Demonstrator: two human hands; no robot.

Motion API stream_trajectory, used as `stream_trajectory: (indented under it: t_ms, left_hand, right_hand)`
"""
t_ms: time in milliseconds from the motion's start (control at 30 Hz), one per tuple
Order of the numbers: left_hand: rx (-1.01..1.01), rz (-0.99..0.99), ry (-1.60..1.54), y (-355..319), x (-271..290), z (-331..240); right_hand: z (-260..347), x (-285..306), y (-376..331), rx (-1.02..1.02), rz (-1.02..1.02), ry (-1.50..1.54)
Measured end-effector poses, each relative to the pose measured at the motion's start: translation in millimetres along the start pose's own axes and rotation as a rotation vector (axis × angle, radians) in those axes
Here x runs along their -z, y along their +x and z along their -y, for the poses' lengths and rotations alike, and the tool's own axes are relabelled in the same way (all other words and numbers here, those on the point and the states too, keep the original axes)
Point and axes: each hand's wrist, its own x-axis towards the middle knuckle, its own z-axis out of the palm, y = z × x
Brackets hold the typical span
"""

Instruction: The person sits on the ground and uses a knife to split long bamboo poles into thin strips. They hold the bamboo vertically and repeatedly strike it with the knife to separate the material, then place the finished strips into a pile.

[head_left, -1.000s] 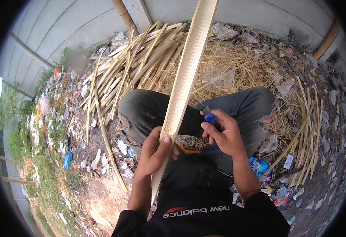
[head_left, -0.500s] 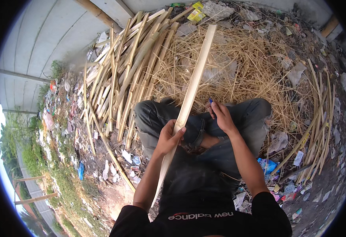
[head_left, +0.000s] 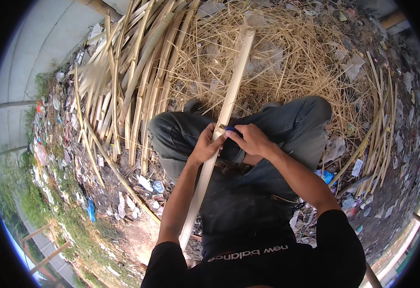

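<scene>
A long, pale split-bamboo strip [head_left: 236,81] slants up across my lap, its lower end beside my left forearm. My left hand [head_left: 207,145] is closed around it near the middle. My right hand [head_left: 254,139] grips a small blue-handled knife [head_left: 230,129], mostly covered by the fingers. Its short dark blade meets the strip just above my left thumb, and the two hands nearly touch there. My crossed legs in dark jeans [head_left: 296,122] lie under both hands.
Many bamboo strips [head_left: 135,72] are piled at the left, and a smaller bundle [head_left: 380,139] lies at the right. Thin bamboo shavings [head_left: 286,62] cover the ground ahead. Litter is scattered on both sides. A pale panel wall [head_left: 32,53] rises at the far left.
My right hand has moved left and down, from apart in the air to the strip, bringing the knife against it. My left hand still holds the strip. The view has tilted slightly.
</scene>
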Motion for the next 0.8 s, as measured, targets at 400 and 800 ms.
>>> stream_trajectory:
  t_ms: [400,800]
  left_hand:
    - [-0.031,-0.07,0.165,-1,9,5]
    - [-0.304,-0.2,0.473,-15,2,-16]
  right_hand:
    - [-6,19,38,-0.04,0.089,-0.434]
    - [16,23,22,0.087,0.223,-0.461]
